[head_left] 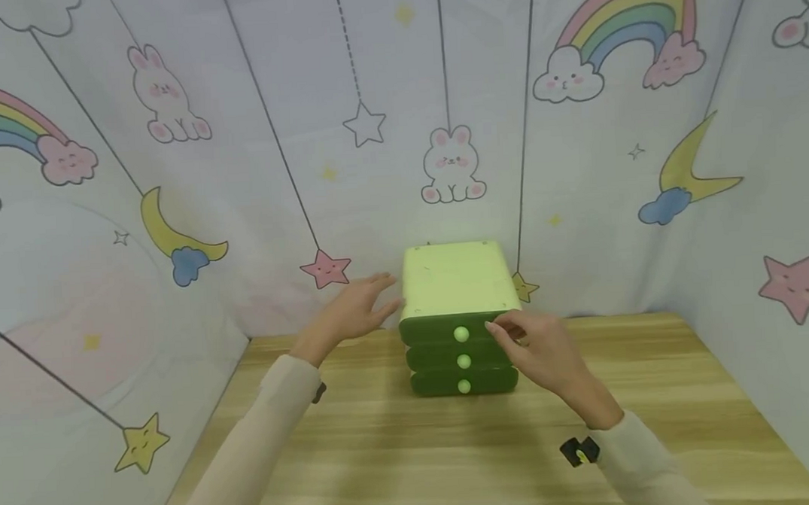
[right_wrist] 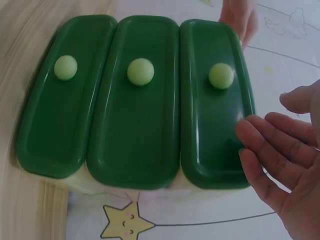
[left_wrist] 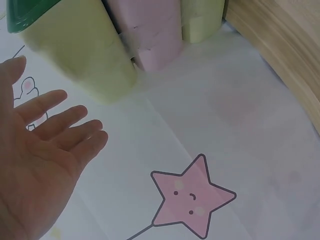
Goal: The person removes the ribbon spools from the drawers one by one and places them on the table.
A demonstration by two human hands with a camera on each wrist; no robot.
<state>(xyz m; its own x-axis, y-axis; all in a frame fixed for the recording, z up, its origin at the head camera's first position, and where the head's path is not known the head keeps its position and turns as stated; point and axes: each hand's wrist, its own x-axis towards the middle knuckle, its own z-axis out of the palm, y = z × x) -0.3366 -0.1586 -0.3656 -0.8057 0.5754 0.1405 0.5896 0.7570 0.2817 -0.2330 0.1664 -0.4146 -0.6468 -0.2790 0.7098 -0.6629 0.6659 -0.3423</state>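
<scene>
A small three-drawer box (head_left: 456, 276) with a pale yellow-green top stands against the back wall. Its dark green drawer fronts (right_wrist: 135, 120) are closed, each with a round light green knob (head_left: 461, 334). My left hand (head_left: 353, 309) hovers at the box's upper left side, fingers spread and nothing held. The left wrist view shows that palm (left_wrist: 47, 150) beside yellow and pink drawer bodies (left_wrist: 147, 32). At the right end of the top drawer front is my right hand (head_left: 544, 349), fingers loosely bent and holding nothing. Whether its fingertips (right_wrist: 247, 130) touch the front I cannot tell.
The box stands on a wood-grain tabletop (head_left: 387, 464). White cloth walls (head_left: 272, 175) printed with stars, rabbits and rainbows enclose the back and both sides. A dark wrist fitting (head_left: 580, 451) sits by the right sleeve.
</scene>
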